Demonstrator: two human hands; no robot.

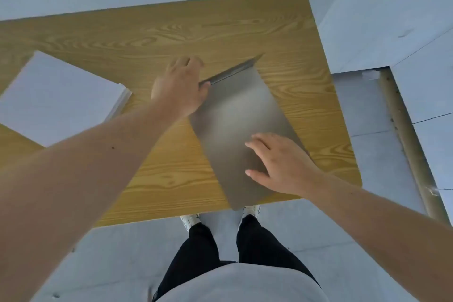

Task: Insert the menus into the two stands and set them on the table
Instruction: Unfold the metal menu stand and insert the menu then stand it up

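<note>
Right hand (282, 164) flat, fingers apart, on stand (235, 117) angled far-to-near, left hand (180, 86) fingers clamping its far edge.

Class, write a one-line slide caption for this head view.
Both hands, left and right, steady a grey stand lying on the table.

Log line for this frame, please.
left hand: grips stand far end | right hand: flat on stand | menus: stacked left, uninserted
</note>
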